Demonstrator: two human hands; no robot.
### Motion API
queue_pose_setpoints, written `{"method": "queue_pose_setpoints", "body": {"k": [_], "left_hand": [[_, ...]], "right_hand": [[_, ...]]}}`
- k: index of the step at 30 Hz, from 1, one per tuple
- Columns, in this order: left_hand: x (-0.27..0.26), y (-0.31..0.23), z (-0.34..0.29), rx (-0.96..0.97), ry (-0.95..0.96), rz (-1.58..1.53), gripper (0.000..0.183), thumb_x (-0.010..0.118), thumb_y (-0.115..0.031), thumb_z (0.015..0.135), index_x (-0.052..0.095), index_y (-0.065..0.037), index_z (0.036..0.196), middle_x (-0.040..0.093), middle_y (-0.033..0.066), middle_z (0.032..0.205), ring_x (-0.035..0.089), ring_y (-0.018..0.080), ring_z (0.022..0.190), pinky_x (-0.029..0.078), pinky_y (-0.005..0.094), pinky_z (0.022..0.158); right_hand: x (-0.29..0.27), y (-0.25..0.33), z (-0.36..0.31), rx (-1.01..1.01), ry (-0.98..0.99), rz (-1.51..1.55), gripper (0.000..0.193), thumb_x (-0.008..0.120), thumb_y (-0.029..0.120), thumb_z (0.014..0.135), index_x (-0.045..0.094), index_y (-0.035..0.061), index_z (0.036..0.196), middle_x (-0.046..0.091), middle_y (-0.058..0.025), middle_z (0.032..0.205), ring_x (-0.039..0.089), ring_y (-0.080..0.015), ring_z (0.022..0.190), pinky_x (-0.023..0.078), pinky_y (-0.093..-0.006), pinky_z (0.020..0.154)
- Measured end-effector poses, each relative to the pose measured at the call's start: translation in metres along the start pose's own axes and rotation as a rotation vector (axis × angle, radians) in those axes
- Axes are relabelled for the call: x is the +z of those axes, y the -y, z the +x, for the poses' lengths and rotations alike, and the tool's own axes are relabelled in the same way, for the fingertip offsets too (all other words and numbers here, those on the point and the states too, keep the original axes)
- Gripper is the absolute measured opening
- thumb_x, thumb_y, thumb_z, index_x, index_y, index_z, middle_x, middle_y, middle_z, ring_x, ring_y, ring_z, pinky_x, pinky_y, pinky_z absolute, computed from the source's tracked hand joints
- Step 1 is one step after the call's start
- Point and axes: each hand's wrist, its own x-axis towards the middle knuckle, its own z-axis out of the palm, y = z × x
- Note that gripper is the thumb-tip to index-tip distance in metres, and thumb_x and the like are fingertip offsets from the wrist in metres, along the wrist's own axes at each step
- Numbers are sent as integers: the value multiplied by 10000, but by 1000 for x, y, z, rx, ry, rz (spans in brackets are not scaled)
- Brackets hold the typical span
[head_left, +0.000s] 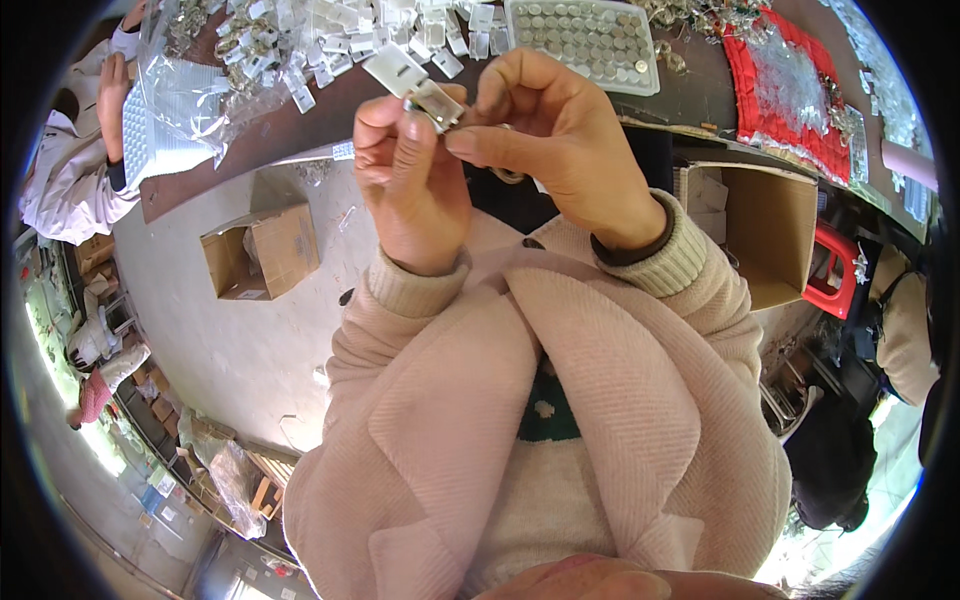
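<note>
My left hand [415, 185] is closed around a small white plastic piece with a raised flap [395, 70], pinched between thumb and fingers at chest height above the table's near edge. A shiny metallic part [437, 106] shows inside its lower half. Close against it, my right hand [575, 145] has its fingers curled and its thumb tip by the piece's lower end. What lies between the right fingers, if anything, is too small to make out. Just beyond the hands is a heap of similar white plastic pieces [430, 28].
A white tray of small round pieces [585, 40] stands beyond my right hand. Further right lies a red padded cloth [785, 85] with clear bits on it. Cardboard boxes [262, 250] and a red stool [832, 270] stand below. A co-worker's hand [112, 105] is at the far left.
</note>
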Motion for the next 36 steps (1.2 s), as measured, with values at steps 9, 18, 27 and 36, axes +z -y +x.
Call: {"method": "queue_pose_setpoints", "body": {"k": [9,18,27,36], "left_hand": [[-60,-67,-5,158,-79,-8,144,589,-166,975,637,-128,1105,628,106,1072,512,149,789,460,436,904],[-73,-61,-18,126,-93,-28,125,600,-167,967,633,-120,1078,633,125,1063,471,141,707,436,402,811],[-65,-49,-18,77,-42,-61,120,590,-156,973,640,-129,1079,632,127,1050,458,131,697,417,375,772],[-38,-27,-20,-19,58,-67,126,613,-140,954,622,-91,1070,652,146,1006,525,149,714,440,361,719]], "right_hand": [[-22,-74,-15,-305,135,-984,148,704,60,840,710,44,987,692,-107,904,662,-244,743,530,-312,680],[-42,-172,-7,-196,252,-1364,117,606,74,861,684,71,949,646,-100,891,659,-303,805,537,-390,689],[-42,-181,-8,-155,254,-1547,120,571,48,808,575,23,925,619,-156,919,669,-323,790,559,-391,677],[-68,-62,-47,-69,127,-1529,57,632,106,873,622,50,871,648,-116,839,643,-334,797,514,-414,669]]}}
